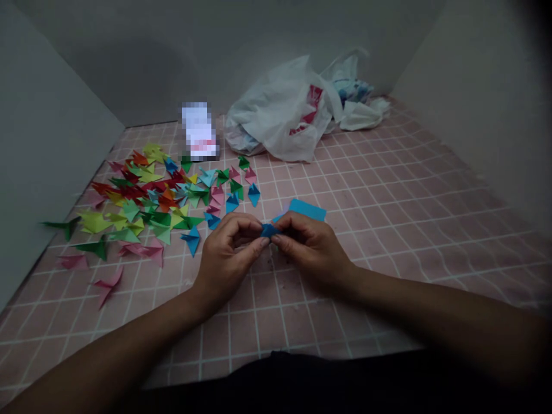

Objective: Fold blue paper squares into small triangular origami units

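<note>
Here, two bare hands meet over the middle of a pink bench marked with a white grid. The left hand (228,247) and the right hand (308,244) face each other, fingertips drawn together, both pinching one small blue folded paper piece (269,230) held just above the bench surface. The piece is mostly hidden between the fingers, so the exact stage of its fold cannot be told, though it looks partly creased and not yet shaped like the finished ones. Just behind the right hand, a flat blue paper sheet (308,210) lies on the bench, apparently unfolded. Further out, toward the left edge, a wide scatter of folded paper triangles (150,201) in red, green, yellow, pink and blue covers the bench, suggesting many units are already made, with a few blue ones lying nearest the left hand. Toward the far edge stands a small white packet (199,131), its face blurred. At the far right corner sits a crumpled white plastic bag (280,118) with something red and blue showing inside. Grey walls close the bench in on three sides.
</note>
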### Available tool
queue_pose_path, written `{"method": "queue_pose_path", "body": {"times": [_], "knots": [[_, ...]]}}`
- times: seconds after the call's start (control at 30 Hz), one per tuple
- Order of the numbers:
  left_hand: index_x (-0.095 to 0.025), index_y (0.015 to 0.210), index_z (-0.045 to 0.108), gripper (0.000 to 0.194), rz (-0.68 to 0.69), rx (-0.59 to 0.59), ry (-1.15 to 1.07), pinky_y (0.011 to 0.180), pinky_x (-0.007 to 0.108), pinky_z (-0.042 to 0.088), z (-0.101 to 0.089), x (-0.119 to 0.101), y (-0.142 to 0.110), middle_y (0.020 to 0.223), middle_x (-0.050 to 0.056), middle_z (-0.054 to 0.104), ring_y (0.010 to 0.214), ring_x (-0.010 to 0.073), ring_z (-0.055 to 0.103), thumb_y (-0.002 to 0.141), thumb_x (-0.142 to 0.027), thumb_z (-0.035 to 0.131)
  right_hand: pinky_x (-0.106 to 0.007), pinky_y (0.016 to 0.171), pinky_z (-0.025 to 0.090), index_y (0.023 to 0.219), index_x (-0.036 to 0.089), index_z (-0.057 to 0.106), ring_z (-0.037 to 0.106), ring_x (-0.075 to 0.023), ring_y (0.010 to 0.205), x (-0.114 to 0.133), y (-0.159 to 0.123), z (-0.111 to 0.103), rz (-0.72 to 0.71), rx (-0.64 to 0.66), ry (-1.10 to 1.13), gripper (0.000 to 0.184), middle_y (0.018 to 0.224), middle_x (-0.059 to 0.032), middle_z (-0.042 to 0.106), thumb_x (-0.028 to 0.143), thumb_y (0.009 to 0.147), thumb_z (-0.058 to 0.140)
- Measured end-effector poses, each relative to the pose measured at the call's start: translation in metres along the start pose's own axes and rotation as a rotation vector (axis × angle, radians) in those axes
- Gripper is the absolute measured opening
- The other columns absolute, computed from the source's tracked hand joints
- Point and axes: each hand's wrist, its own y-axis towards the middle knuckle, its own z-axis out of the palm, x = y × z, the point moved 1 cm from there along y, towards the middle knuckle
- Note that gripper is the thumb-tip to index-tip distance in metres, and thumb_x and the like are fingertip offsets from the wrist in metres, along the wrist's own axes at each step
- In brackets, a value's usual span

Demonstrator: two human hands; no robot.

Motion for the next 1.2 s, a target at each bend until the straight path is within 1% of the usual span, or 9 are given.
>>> {"method": "queue_pose_path", "body": {"times": [0.13,0.27,0.37,0.5,0.6,0.73,0.9,1.0,1.2], "knots": [[-0.021,0.088,0.062,0.014,0.099,-0.006,0.136,0.084,0.033,0.054,-0.001,-0.002,0.001,0.097,0.003,0.062,0.094,0.0175,0.063,0.084,-0.011,0.071,-0.028,0.064,0.041,0.082,0.02,0.059,0.051,-0.0122,0.068,-0.002,0.0,0.001,-0.003,0.012,0.031,0.011,0.073,0.0031,0.055,0.013,0.089,0.062],[-0.021,0.088,0.06,0.016,0.221,-0.014,0.314,0.078,0.031,0.049,-0.002,-0.007,0.001,0.088,0.0,0.06,0.085,0.016,0.059,0.085,-0.009,0.071,-0.028,0.064,0.042,0.084,0.021,0.059,0.054,-0.0123,0.068,-0.004,-0.001,0.001,0.012,0.024,0.045,0.009,0.075,0.0028,0.057,0.013,0.089,0.062],[-0.021,0.09,0.06,0.016,0.257,0.01,0.341,0.073,0.029,0.049,-0.002,-0.008,0.001,0.086,-0.001,0.061,0.081,0.0148,0.058,0.087,-0.008,0.07,-0.028,0.066,0.045,0.085,0.02,0.059,0.056,-0.0129,0.07,-0.004,-0.001,0.001,0.02,0.023,0.057,0.008,0.078,0.0016,0.06,0.015,0.09,0.062],[-0.021,0.092,0.06,0.015,0.289,0.008,0.353,0.076,0.029,0.05,-0.003,-0.009,0.0,0.088,0.0,0.064,0.084,0.0154,0.062,0.089,-0.008,0.067,-0.028,0.067,0.046,0.087,0.02,0.058,0.058,-0.0128,0.072,-0.005,-0.001,0.002,0.005,0.052,0.053,0.008,0.079,0.0016,0.06,0.014,0.089,0.062],[-0.021,0.092,0.059,0.014,0.306,0.019,0.399,0.074,0.03,0.051,-0.004,-0.01,0.001,0.086,0.0,0.065,0.081,0.0158,0.063,0.09,-0.009,0.065,-0.028,0.07,0.049,0.097,0.021,0.057,0.059,-0.0132,0.077,-0.006,0.0,0.002,-0.024,0.04,0.042,0.016,0.086,0.001,0.061,0.011,0.087,0.062],[-0.022,0.094,0.06,0.013,0.361,0.024,0.496,0.075,0.032,0.051,-0.003,-0.01,0.001,0.087,0.002,0.066,0.082,0.0177,0.063,0.09,-0.01,0.064,-0.028,0.076,0.052,0.109,0.023,0.057,0.061,-0.0131,0.083,-0.002,0.0,0.0,-0.129,-0.027,-0.024,0.027,0.104,-0.0024,0.064,0.008,0.088,0.062],[-0.02,0.093,0.06,0.013,0.436,0.02,0.632,0.077,0.035,0.05,-0.002,-0.011,0.002,0.084,0.003,0.064,0.083,0.0201,0.061,0.089,-0.008,0.062,-0.029,0.074,0.05,0.096,0.02,0.061,0.06,-0.014,0.079,0.005,0.0,-0.004,-0.207,-0.027,-0.153,0.008,0.091,-0.0019,0.063,0.013,0.091,0.063],[-0.02,0.094,0.061,0.013,0.474,0.03,0.673,0.077,0.036,0.051,-0.003,-0.011,0.002,0.085,0.004,0.063,0.084,0.021,0.06,0.089,-0.008,0.061,-0.028,0.07,0.048,0.089,0.019,0.06,0.06,-0.014,0.077,0.006,0.002,-0.004,-0.157,-0.027,-0.184,0.01,0.085,-0.0009,0.063,0.009,0.089,0.06],[-0.02,0.101,0.063,0.016,0.453,0.073,0.623,0.077,0.032,0.056,-0.005,-0.01,0.004,0.099,0.007,0.062,0.092,0.02,0.063,0.091,-0.008,0.062,-0.026,0.064,0.045,0.087,0.019,0.06,0.057,-0.0121,0.068,0.002,0.004,-0.005,-0.036,0.002,-0.171,0.01,0.076,0.0017,0.062,0.009,0.087,0.058]]}}
